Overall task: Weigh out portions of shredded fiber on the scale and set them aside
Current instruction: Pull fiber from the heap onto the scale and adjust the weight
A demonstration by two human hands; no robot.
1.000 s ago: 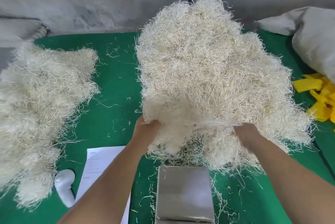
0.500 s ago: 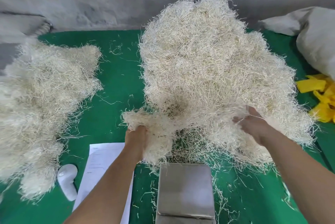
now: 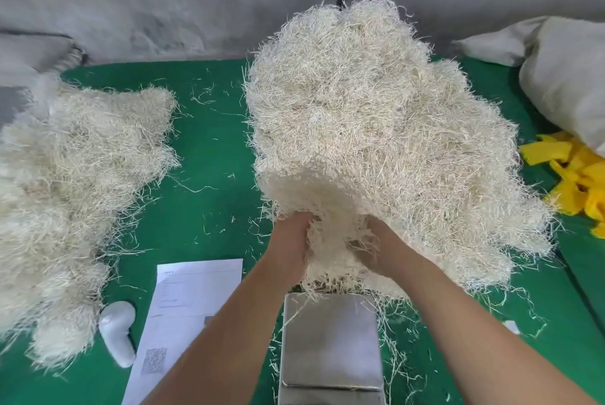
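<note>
Just beyond the far edge of the scale [image 3: 330, 339], a clump of fiber [image 3: 330, 237] is gripped between both hands, lifted off the near edge of the big fiber pile [image 3: 376, 129]. Left hand [image 3: 289, 244] curls its fingers into the clump's left side; right hand [image 3: 376, 249] clutches its right side. Loose strands hang down onto the steel platter. Left of the scale lie a printed sheet [image 3: 186, 303] and the set-aside fiber heap [image 3: 72, 195].

Cream-white shredded fiber [image 3: 376, 129] lies on a plain green surface [image 3: 209, 195]. The scale [image 3: 330, 342] is silver-grey, the paper sheet [image 3: 190, 300] white with grey print, the strips [image 3: 576, 175] bright yellow.
</note>
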